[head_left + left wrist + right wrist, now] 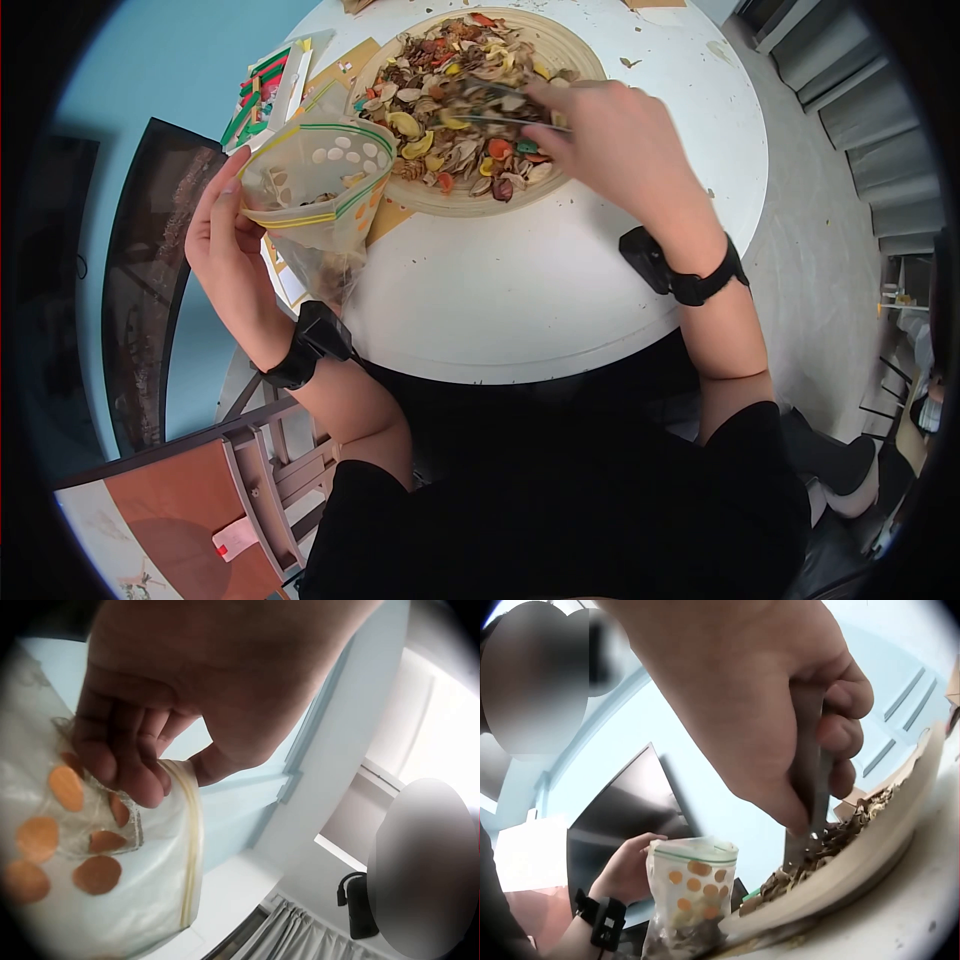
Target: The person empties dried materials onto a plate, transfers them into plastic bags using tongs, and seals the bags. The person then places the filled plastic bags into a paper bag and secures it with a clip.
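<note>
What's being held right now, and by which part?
The left grip holds the zip bag by its open rim; the right grip holds metal tongs by their arms.

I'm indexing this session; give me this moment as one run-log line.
left hand: holds open bag; right hand: holds tongs at potpourri; potpourri: heaped on plate; bag: partly filled

Apparently a home's living or dining room — a large television (150,290) by a pale blue wall (180,65), grey curtains (840,90), a round white table (500,290).
</note>
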### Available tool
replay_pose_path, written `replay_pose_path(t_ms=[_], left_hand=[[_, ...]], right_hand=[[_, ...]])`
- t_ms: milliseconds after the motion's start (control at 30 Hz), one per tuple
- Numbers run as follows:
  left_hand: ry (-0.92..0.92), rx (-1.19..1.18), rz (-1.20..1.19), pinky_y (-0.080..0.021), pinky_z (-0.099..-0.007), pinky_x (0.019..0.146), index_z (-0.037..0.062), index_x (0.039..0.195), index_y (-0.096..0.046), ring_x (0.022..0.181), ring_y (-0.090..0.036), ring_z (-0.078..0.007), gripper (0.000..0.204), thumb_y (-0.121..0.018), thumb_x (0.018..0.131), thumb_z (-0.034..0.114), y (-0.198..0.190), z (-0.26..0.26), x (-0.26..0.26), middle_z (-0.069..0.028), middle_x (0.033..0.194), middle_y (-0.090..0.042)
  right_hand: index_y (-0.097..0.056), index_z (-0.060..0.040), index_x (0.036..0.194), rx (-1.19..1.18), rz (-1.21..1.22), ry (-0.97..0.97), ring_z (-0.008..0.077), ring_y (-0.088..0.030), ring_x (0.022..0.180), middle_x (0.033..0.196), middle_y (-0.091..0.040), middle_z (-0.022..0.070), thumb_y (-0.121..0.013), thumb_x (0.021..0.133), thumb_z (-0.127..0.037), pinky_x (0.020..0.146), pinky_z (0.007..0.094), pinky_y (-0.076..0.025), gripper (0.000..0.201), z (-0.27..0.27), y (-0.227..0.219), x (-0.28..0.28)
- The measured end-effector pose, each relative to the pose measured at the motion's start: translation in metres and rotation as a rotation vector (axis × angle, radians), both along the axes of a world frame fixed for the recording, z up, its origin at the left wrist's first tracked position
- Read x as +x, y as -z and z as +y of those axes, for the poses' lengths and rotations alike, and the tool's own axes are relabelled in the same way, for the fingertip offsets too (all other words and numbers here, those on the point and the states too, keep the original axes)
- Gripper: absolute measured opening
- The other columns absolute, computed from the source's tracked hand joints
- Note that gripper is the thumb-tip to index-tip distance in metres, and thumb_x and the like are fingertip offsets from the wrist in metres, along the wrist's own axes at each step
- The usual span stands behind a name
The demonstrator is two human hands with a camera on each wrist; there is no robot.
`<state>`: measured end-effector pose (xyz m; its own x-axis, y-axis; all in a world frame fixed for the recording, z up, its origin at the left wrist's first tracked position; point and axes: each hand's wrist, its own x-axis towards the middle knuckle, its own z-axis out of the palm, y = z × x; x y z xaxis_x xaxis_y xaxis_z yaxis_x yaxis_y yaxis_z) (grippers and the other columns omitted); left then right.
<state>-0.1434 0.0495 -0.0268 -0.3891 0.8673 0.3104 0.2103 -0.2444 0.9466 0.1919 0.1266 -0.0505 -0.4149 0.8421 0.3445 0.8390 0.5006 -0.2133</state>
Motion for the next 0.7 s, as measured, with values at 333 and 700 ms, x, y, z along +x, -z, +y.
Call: replay_pose_path(t_ms=[333,700], left_hand=[[-0.007,-0.029,-0.033,-0.048,-0.0219,0.058,-0.0059,0.128,-0.068,0.064,-0.057,-0.0063,0.036,-0.056,0.100,0.014,-0.001,0.002,0.017,-0.0049,0.087,-0.069],[0.095,-0.155,0.031,-0.049,-0.0234,0.058,-0.0037,0.130,-0.067,0.064,-0.058,-0.0083,0.034,-0.058,0.101,0.012,0.000,0.008,0.044,-0.0020,0.079,-0.063]], right_hand=[[-0.079,-0.0122,0.110,-0.136,-0.017,0.102,0.0323,-0.072,0.074,0.078,-0.074,0.0131,-0.071,0.091,-0.030,0.070,0.0411,-0.059,0.027,0.010,-0.003,0.018],[-0.079,-0.0098,0.110,-0.111,0.091,0.041,0.0334,-0.070,0.070,0.074,-0.072,0.0153,-0.071,0.092,-0.028,0.068,0.0411,-0.057,0.026,0.015,0.005,0.011]])
